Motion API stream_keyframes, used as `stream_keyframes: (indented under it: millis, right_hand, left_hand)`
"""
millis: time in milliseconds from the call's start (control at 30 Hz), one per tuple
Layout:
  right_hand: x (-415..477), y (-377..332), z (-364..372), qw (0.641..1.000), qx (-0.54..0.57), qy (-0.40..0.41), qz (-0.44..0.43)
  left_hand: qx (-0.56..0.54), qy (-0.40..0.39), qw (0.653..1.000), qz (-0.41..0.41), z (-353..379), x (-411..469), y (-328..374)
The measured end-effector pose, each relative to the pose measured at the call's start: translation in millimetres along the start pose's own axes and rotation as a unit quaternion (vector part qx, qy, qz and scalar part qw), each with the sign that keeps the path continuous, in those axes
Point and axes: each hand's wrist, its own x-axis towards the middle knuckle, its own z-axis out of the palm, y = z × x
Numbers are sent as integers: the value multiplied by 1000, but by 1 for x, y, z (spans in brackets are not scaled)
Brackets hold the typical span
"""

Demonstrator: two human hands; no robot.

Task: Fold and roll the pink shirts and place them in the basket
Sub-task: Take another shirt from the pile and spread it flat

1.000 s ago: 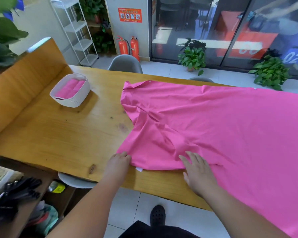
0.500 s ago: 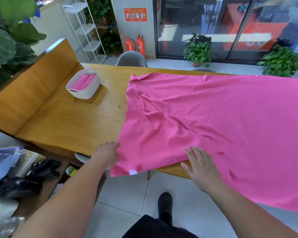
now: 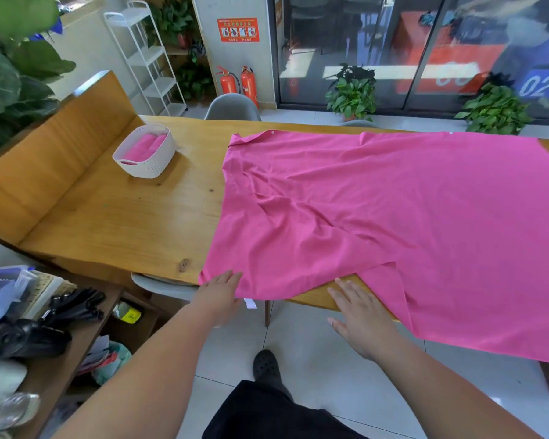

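Observation:
A large pink shirt (image 3: 393, 210) lies spread over the wooden table (image 3: 124, 217), wrinkled near its left side, its right part hanging past the near edge. My left hand (image 3: 219, 293) rests on the shirt's near left corner at the table edge, fingers straight. My right hand (image 3: 362, 315) hovers flat and open at the table's near edge, just short of the shirt's hem. A white basket (image 3: 146, 153) stands at the far left of the table with rolled pink shirts (image 3: 146, 144) inside.
A raised wooden side panel (image 3: 45, 160) borders the table's left end. Grey chairs (image 3: 232, 106) stand beyond the table and one (image 3: 162, 285) is tucked under the near edge. A low cluttered shelf (image 3: 29, 327) sits at my left.
The shirt's near left part has slid toward the table's near edge. My right hand has come off the fabric and now sits at the edge. The view has pulled back.

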Motion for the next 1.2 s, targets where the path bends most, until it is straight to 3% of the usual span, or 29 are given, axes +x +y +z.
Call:
stream_keyframes:
  millis: [133,400,633,900,1033,1200]
  right_hand:
    - [9,-5,-6,1000,-6,13,3]
    - [74,-58,-28,1000,-6,-4,-12]
    - [146,-144,-22,995,5,-95,-24]
    - [208,-193,-41,998,16,-10,66]
    - [229,-183,-52,995,36,41,88]
    - [269,-156,-82,994,30,29,97]
  left_hand:
    - [6,-18,1000,-12,2,9,-11]
    - [20,27,999,-23,-15,41,-79]
    - [75,42,995,-53,-46,63,-164]
    - [84,97,991,23,-96,121,-194]
    - [59,144,986,66,-109,147,-194]
    - [35,173,982,70,-130,190,-187]
